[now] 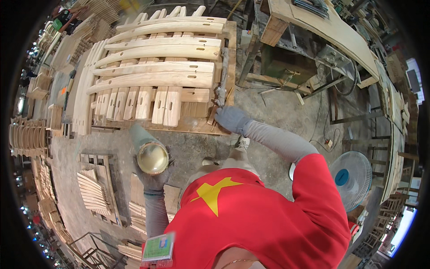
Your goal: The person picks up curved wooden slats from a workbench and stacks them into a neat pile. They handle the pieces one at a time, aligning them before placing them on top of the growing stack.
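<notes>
My left hand [156, 180], in a grey glove, is closed round a greenish cylindrical container [137, 133]. Its round, yellowish, glassy-looking end faces up toward me; I cannot make out what is inside. My right hand [232, 119], gloved in grey too, is at the near right corner of a wooden board [197, 127]. Its fingers are curled on a small flat brown strip [212, 114], partly hidden by the glove. On the board, long curved pale wooden pieces [156, 80] with slots near their ends lie across shorter slotted slats [145, 102].
A lumpy grey strip [222, 71] runs along the board's right edge. At the right stand a workbench [322, 27] and a fan [351, 180]. Stacked wooden parts [94, 192] lie on a pallet at the left. Cables [323, 134] trail over the floor.
</notes>
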The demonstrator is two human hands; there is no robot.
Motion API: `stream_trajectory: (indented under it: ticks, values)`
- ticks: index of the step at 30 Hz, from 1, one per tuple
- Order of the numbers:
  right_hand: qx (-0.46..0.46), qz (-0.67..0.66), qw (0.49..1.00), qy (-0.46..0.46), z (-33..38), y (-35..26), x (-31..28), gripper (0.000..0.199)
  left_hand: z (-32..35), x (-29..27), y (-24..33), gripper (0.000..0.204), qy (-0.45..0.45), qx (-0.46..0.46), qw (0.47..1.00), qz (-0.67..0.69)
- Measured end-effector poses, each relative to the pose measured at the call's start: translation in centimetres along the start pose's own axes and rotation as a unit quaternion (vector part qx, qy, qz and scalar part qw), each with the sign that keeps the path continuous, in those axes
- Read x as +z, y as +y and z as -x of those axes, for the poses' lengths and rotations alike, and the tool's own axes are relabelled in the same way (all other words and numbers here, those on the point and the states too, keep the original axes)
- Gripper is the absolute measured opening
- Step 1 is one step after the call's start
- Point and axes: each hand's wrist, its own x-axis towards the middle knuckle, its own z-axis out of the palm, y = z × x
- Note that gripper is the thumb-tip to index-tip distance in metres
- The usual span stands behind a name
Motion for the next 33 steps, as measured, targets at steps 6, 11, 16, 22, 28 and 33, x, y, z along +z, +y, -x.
stream_trajectory:
  ticks: [6,11,16,22,28,33]
  values:
    - [-0.052,0.114,0.99,-0.06,-2.7,-0.5,1.1,0.019,2.5,-3.0,1.4,0.085,0.004,0.006,1.0,-0.011]
    - [0.057,-0.037,0.99,-0.122,-1.0,-0.4,-0.6,0.018,4.9,-3.8,2.6,0.085,-0.008,0.017,1.0,0.006]
    - [-0.071,0.042,0.985,-0.155,0.5,0.2,-0.9,0.019,5.8,-4.5,3.5,0.084,-0.023,0.06,0.998,-0.009]
    - [0.101,-0.013,0.99,-0.1,1.5,1.0,-2.3,0.016,3.9,-3.6,4.5,0.082,-0.061,0.05,0.997,0.0]
    - [0.191,-0.118,0.961,0.163,0.9,1.8,-9.5,0.025,0.2,-1.2,5.6,0.078,0.059,0.213,0.958,-0.181]
    - [0.089,-0.382,0.864,0.316,-1.7,-2.4,-17.5,0.025,0.9,3.8,8.2,0.06,-0.191,0.146,0.968,0.073]
